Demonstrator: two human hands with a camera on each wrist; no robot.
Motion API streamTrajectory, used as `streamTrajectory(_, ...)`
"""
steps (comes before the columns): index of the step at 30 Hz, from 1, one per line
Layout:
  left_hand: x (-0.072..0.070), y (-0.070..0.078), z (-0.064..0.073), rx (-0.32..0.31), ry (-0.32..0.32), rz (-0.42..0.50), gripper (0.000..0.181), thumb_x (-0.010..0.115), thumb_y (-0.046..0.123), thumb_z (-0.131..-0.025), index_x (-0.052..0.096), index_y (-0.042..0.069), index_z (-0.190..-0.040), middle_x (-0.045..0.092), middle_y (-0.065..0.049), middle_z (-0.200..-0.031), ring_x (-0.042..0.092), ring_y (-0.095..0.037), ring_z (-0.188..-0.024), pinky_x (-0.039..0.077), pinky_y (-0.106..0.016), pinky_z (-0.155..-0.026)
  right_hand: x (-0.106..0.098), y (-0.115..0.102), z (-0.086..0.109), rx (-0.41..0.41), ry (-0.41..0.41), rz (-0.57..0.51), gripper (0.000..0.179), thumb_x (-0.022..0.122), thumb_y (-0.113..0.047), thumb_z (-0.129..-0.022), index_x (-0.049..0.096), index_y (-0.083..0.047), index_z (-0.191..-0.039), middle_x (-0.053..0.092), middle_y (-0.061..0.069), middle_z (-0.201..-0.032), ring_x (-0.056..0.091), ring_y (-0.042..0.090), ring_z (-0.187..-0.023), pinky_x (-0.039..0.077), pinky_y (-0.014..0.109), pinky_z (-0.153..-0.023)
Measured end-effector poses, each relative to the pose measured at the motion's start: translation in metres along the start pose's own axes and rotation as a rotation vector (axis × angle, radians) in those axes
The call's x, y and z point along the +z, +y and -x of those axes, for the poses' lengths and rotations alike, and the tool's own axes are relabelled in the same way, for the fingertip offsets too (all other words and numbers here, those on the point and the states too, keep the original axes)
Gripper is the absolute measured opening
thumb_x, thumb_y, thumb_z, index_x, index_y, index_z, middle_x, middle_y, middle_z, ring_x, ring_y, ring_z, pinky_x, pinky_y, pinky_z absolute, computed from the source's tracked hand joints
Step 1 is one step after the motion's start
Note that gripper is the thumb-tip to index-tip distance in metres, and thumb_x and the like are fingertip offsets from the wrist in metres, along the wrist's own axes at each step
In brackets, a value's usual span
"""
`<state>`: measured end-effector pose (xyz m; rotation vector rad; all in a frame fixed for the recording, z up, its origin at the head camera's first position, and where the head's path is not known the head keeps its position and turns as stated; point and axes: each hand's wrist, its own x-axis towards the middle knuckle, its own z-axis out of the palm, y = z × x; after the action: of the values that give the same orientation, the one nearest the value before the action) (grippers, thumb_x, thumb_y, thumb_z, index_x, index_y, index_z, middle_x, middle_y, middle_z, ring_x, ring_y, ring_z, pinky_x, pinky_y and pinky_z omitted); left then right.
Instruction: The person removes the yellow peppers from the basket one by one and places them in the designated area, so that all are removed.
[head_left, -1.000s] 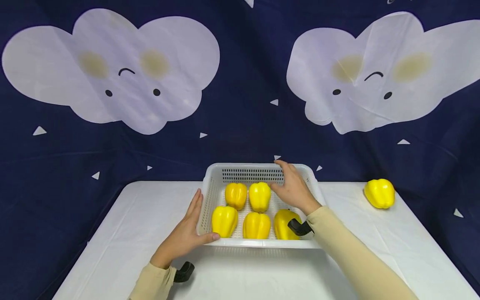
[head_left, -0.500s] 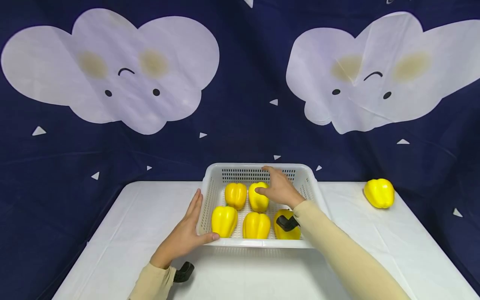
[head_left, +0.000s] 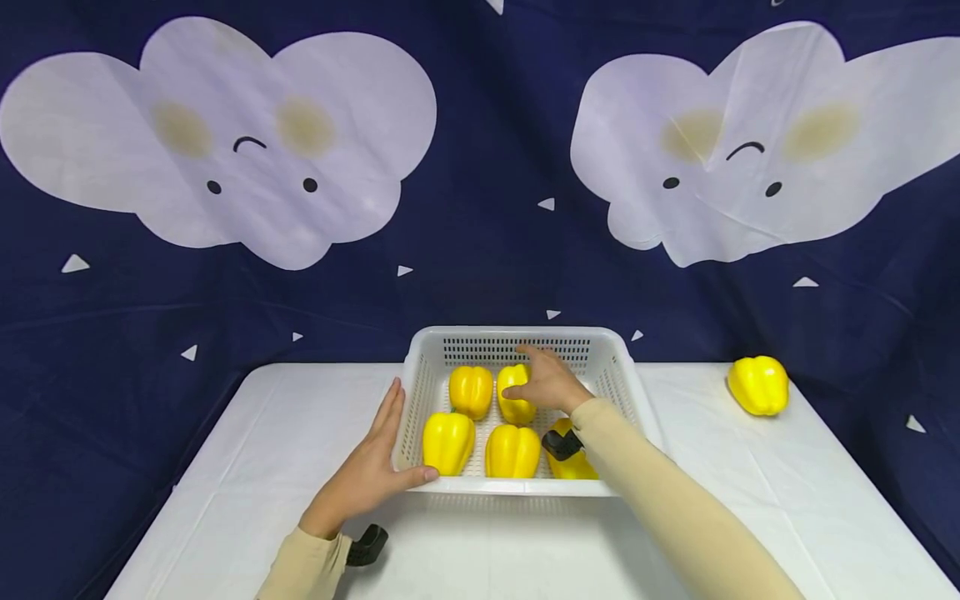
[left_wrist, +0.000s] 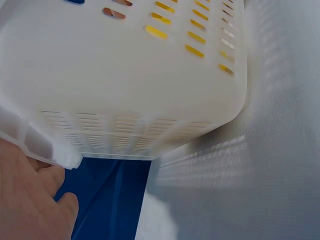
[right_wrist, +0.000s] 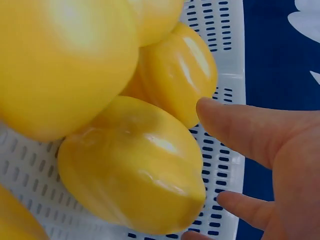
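A white perforated plastic basket point(head_left: 525, 487) stands on the table with several yellow bell peppers in it. My left hand point(head_left: 367, 471) rests at its near-left corner, thumb on the front rim and straight fingers along the outer left wall. In the left wrist view, that hand point(left_wrist: 30, 195) touches the basket's rim point(left_wrist: 65, 157). Inside the basket, my right hand point(head_left: 551, 382) reaches over the back-right bell pepper point(head_left: 516, 411), fingers spread. The right wrist view shows this pepper point(right_wrist: 135, 172) beside the fingers; whether they touch it I cannot tell.
Another yellow bell pepper point(head_left: 759, 386) lies on the white-covered table point(head_left: 720, 467), near its far right corner. Behind the table hangs a dark blue curtain point(head_left: 495, 208) with cloud prints. The front-right pepper point(head_left: 573, 467) is partly covered by the right wrist's black camera mount point(head_left: 561, 445).
My right hand has moved left and slightly down, from the basket's back right to over the back-right pepper. The left hand and the peppers have stayed in place.
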<state>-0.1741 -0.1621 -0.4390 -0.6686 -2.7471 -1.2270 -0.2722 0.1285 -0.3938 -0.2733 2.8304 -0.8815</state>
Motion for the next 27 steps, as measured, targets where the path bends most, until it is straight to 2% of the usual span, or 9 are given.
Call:
streamTrajectory(10, -0.0005, 0.0004, 0.0004, -0.006, 0.000, -0.016, 0.120, 0.083, 0.041, -0.080, 0.004, -0.004, -0.159, -0.007, -0.013, -0.168, 0.007, -0.042, -0.151, 0.024, -0.064, -0.112, 0.0040, -0.0002, -0.0020, 0.023, -0.039, 0.019, 0.087, 0.083, -0.029, -0.083, 0.038, -0.007, -0.155, 0.043, 0.019, -0.154, 0.031, 0.040, -0.145, 0.030, 0.054, -0.116)
streamTrajectory(16, -0.0004, -0.0001, 0.0004, -0.008, -0.001, -0.008, 0.121, 0.083, 0.041, -0.079, 0.004, -0.004, -0.159, -0.007, -0.013, -0.168, 0.007, -0.042, -0.151, 0.024, -0.064, -0.112, 0.0056, -0.0010, -0.0015, 0.003, -0.071, 0.049, 0.084, 0.082, -0.027, -0.084, 0.040, -0.008, -0.154, 0.046, 0.018, -0.152, 0.031, 0.038, -0.146, 0.030, 0.051, -0.117)
streamTrajectory(21, 0.0001, -0.0011, -0.0001, -0.009, -0.003, 0.006, 0.121, 0.083, 0.041, -0.079, 0.003, -0.003, -0.159, -0.008, -0.012, -0.168, 0.006, -0.042, -0.152, 0.024, -0.064, -0.112, 0.0071, -0.0022, -0.0006, -0.003, -0.089, 0.075, 0.082, 0.083, -0.026, -0.082, 0.044, -0.009, -0.152, 0.053, 0.019, -0.144, 0.038, 0.039, -0.141, 0.033, 0.052, -0.115)
streamTrajectory(27, 0.0002, -0.0010, -0.0002, -0.016, -0.004, 0.012, 0.121, 0.083, 0.042, -0.080, 0.003, -0.002, -0.160, -0.009, -0.011, -0.168, 0.005, -0.041, -0.152, 0.025, -0.064, -0.111, 0.0102, -0.0017, -0.0016, -0.024, -0.098, 0.105, 0.084, 0.084, -0.025, -0.080, 0.044, -0.007, -0.151, 0.051, 0.020, -0.146, 0.037, 0.039, -0.141, 0.031, 0.052, -0.116)
